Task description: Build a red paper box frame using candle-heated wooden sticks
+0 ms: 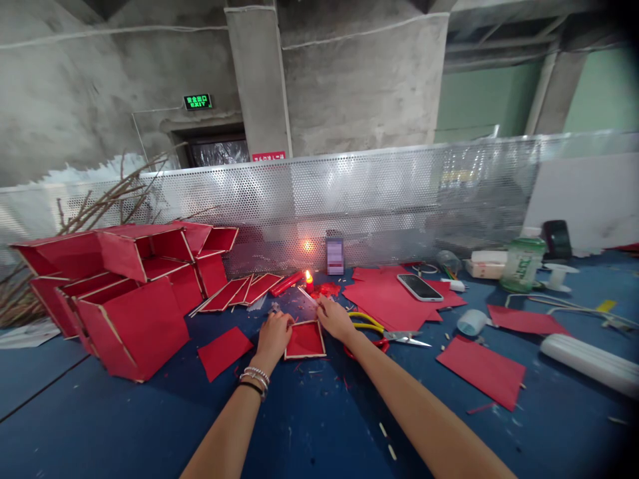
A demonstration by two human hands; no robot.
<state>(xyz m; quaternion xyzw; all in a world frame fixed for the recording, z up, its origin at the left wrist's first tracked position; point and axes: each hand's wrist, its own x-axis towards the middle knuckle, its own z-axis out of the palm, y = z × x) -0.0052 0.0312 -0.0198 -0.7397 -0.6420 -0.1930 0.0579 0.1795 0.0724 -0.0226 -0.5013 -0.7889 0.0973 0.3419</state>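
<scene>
A small red paper panel (305, 339) edged with pale sticks lies flat on the blue table. At its upper left corner, my left hand (274, 334) has its fingers curled on the edge, holding it. My right hand (335, 318), above the upper right corner, pinches a thin whitish stick (307, 295) that slants up toward a burning red candle (309, 283). The stick's tip is close to the candle, though contact is unclear. Yellow-and-red-handled scissors (407, 337) lie right of my right hand. A loose red paper piece (224, 352) rests left of my left hand.
Red box structures (134, 326) stand at left, with framed red panels (244, 291) beside them. Red sheets (369, 293) lie under a phone (420, 287); another phone (335, 256) stands behind the candle. A green bottle (523, 265) and white power strip (592, 362) are at right. A perforated metal screen (364, 193) runs behind.
</scene>
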